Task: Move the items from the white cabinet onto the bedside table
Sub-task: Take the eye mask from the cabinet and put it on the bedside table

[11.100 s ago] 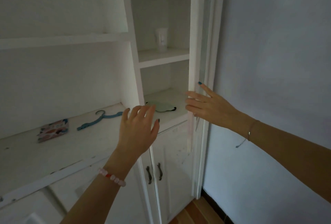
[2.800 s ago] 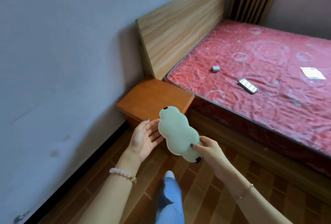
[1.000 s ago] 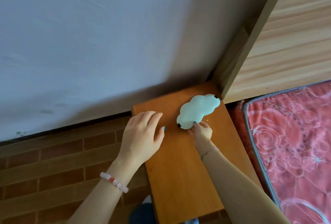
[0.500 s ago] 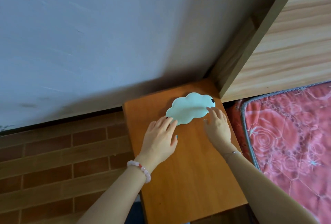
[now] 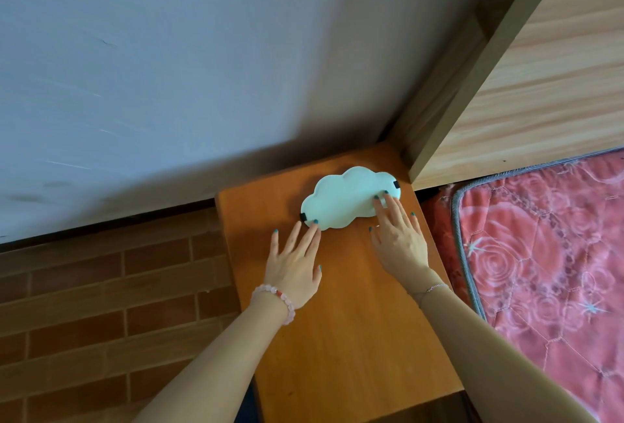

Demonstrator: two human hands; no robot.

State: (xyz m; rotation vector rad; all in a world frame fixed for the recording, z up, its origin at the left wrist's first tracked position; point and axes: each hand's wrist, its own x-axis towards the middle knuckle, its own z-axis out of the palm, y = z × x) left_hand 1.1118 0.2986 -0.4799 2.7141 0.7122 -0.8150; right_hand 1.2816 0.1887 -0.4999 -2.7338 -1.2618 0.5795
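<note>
Pale blue-grey wall (image 5: 169,68) fills the top & left of my view, meeting the brick-pattern floor (image 5: 101,304) at lower left. Next over is the bedside table (image 5: 354,355) — orange-brown wood, far edge against the wall, right side beside the bed.

My left hand (image 5: 293,270) is palm down over the table's left half, w/ a pink bead bracelet (image 5: 273,301) on the wrist. Its fingers (image 5: 312,233) are straight & spread apart, holding nothing. The tip nearest the eye mask (image 5: 347,199) touches its near-left edge, just by the black strap tab (image 5: 303,217) at that end; the other tips stop short of it. The thumb sticks out to the right, apart from the mask.

The mask itself — pale mint, cloud-shaped — lies flat on the far part of the table, close to the back corner, its length running from low left to high right. It sits beyond both palms, approx. between my two hands.

My right hand (image 5: 398,243) is palm down over the table's right half, thin chain bracelet (image 5: 435,287) on the wrist. Fingers (image 5: 388,206) straight, a bit fanned, not curled round anything: two tips rest on top of the mask's right end, near the other tab (image 5: 396,185); the pinky side is off the mask, over bare wood. Can't tell how hard they press.

Right of the table, the light wood headboard (image 5: 540,68) rises at an angle, its post just beside the mask's right end. Below it the red patterned mattress (image 5: 557,270) w/ grey piping runs along the table's right side.
</note>
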